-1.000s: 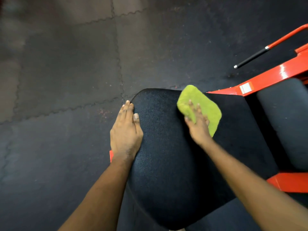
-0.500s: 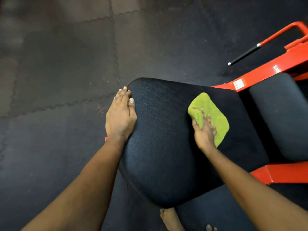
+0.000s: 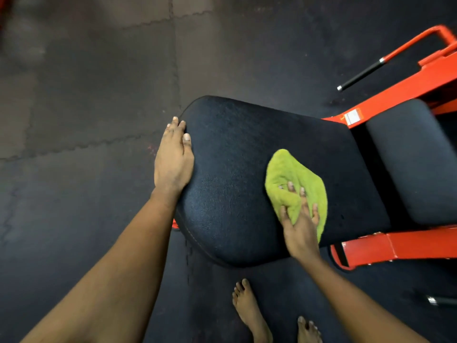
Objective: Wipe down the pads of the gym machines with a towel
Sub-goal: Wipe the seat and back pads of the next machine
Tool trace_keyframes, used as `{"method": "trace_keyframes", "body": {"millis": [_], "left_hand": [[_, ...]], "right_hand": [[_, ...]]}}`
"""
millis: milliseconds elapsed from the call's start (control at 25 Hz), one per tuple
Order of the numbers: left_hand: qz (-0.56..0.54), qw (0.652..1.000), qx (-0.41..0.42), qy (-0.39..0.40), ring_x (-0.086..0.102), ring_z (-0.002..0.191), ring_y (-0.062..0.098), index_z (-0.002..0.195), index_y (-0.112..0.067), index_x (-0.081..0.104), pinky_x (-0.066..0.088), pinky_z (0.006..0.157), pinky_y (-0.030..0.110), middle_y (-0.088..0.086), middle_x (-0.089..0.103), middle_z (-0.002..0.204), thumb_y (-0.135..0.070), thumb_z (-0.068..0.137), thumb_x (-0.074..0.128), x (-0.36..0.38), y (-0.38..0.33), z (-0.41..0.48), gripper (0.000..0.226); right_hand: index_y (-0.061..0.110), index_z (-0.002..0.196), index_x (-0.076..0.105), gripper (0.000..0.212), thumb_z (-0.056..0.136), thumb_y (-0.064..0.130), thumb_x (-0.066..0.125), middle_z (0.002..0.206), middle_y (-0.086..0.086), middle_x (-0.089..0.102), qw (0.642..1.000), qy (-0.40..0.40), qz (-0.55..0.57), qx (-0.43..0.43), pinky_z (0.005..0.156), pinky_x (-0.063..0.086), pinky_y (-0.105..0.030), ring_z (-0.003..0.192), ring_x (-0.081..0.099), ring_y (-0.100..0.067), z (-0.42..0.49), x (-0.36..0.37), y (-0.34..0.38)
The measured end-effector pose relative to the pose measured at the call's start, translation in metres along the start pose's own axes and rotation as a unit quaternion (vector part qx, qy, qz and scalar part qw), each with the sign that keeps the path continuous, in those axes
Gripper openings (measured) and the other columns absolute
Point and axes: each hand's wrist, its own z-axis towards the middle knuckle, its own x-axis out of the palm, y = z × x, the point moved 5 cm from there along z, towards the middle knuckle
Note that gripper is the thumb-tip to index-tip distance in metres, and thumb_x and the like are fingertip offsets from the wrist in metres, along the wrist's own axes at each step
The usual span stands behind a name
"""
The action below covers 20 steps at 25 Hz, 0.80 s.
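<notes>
Our left hand (image 3: 173, 159) rests flat on the left edge of the large black textured vinyl pad (image 3: 235, 169), fingers straight and close together, the thumb lying on the pad's top. Our right hand (image 3: 300, 229) presses the lime-green terry towel (image 3: 294, 174) onto the right half of that pad. Its fingers are spread wide and nearly straight over the cloth, with a ridge of towel bunched up between thumb and forefinger. The towel lies wholly on the pad, well apart from the left hand.

Just beside the pad on the right sits a second black cushion (image 3: 415, 159). Both are carried by an orange steel frame (image 3: 408, 246) bearing a small white label (image 3: 353, 116). A black-gripped bar (image 3: 361, 74) sticks out at upper right. Our bare feet (image 3: 249, 310) stand on the dark interlocking rubber floor mats (image 3: 86, 95) below the pad.
</notes>
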Motion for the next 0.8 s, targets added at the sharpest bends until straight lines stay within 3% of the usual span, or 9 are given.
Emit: {"method": "trace_keyframes", "body": {"millis": [80,160,200,280,360,400,480,640,800], "left_hand": [[-0.043,0.999,-0.008,-0.018,0.018,0.152,0.011,0.154,-0.016,0.036,0.016,0.124,0.031,-0.004,0.023,0.164,-0.028,0.108,0.031,-0.003,0.007,-0.025,0.047],[-0.107,0.993,-0.017,-0.041,0.017,0.152,0.009,0.154,-0.017,0.035,0.015,0.125,0.034,-0.006,0.023,0.164,-0.026,0.108,0.033,-0.004,0.014,-0.053,0.047],[-0.147,0.988,-0.027,-0.05,0.019,0.151,0.008,0.154,-0.018,0.035,0.016,0.125,0.037,-0.007,0.025,0.163,-0.025,0.108,0.034,-0.004,0.017,-0.067,0.047],[-0.23,0.969,-0.055,-0.065,0.026,0.148,0.006,0.152,-0.017,0.04,0.018,0.125,0.042,-0.013,0.038,0.156,-0.024,0.105,0.036,-0.008,0.026,-0.092,0.047],[-0.29,0.952,-0.068,-0.074,0.038,0.143,0.006,0.147,-0.013,0.048,0.025,0.123,0.043,-0.021,0.054,0.141,-0.024,0.104,0.037,-0.017,0.037,-0.112,0.046],[-0.308,0.946,-0.067,-0.08,0.043,0.14,0.008,0.145,-0.011,0.051,0.03,0.121,0.043,-0.017,0.058,0.138,-0.024,0.104,0.037,-0.024,0.043,-0.12,0.045],[-0.319,0.94,-0.067,-0.098,0.051,0.134,0.01,0.14,-0.009,0.055,0.037,0.116,0.042,-0.004,0.061,0.137,-0.024,0.105,0.036,-0.036,0.056,-0.133,0.042],[-0.332,0.93,-0.084,-0.13,0.058,0.124,0.008,0.131,-0.021,0.06,0.044,0.109,0.039,-0.008,0.065,0.129,-0.028,0.105,0.036,-0.042,0.074,-0.146,0.036],[-0.337,0.927,-0.107,-0.121,0.057,0.126,0.007,0.133,-0.017,0.061,0.043,0.111,0.04,-0.007,0.065,0.13,-0.029,0.105,0.036,-0.032,0.075,-0.148,0.039]], "right_hand": [[0.032,0.159,0.017,0.065,0.102,0.053,0.041,0.169,0.004,0.014,0.989,-0.018,-0.007,0.145,0.126,0.001,-0.044,0.156,0.005,-0.024,0.008,-0.007,-0.03],[0.016,0.161,0.016,0.093,0.088,0.073,0.022,0.169,-0.003,0.012,0.98,-0.03,0.002,0.195,0.127,0.0,-0.044,0.156,0.006,-0.026,-0.002,-0.008,-0.03],[0.021,0.161,0.017,0.093,0.085,0.074,0.02,0.169,0.005,0.009,0.988,-0.025,0.002,0.153,0.127,0.0,-0.043,0.157,0.006,-0.022,-0.014,-0.003,-0.016],[0.045,0.159,0.016,0.071,0.092,0.062,0.03,0.166,0.024,0.003,1.0,0.025,-0.01,-0.014,0.124,0.005,-0.041,0.157,0.005,-0.014,-0.055,0.01,0.03],[0.054,0.155,0.017,0.062,0.096,0.055,0.037,0.167,0.023,0.005,0.98,0.1,-0.076,-0.155,0.117,0.016,-0.047,0.156,0.005,-0.016,-0.098,0.021,0.064],[0.053,0.155,0.019,0.062,0.096,0.056,0.037,0.169,0.019,0.005,0.966,0.121,-0.117,-0.197,0.113,0.02,-0.051,0.156,0.004,-0.019,-0.108,0.025,0.077],[0.053,0.156,0.017,0.065,0.095,0.06,0.036,0.17,0.015,-0.002,0.943,0.146,-0.171,-0.244,0.111,0.02,-0.061,0.157,-0.003,-0.024,-0.105,0.038,0.101],[0.054,0.156,0.008,0.073,0.092,0.053,0.042,0.168,0.014,-0.015,0.915,0.152,-0.209,-0.309,0.112,0.013,-0.073,0.155,-0.016,-0.027,-0.054,0.07,0.161],[0.057,0.155,0.012,0.069,0.095,0.049,0.045,0.168,0.017,-0.013,0.937,0.103,-0.191,-0.272,0.111,0.008,-0.075,0.155,-0.016,-0.028,0.04,0.098,0.213]]}}
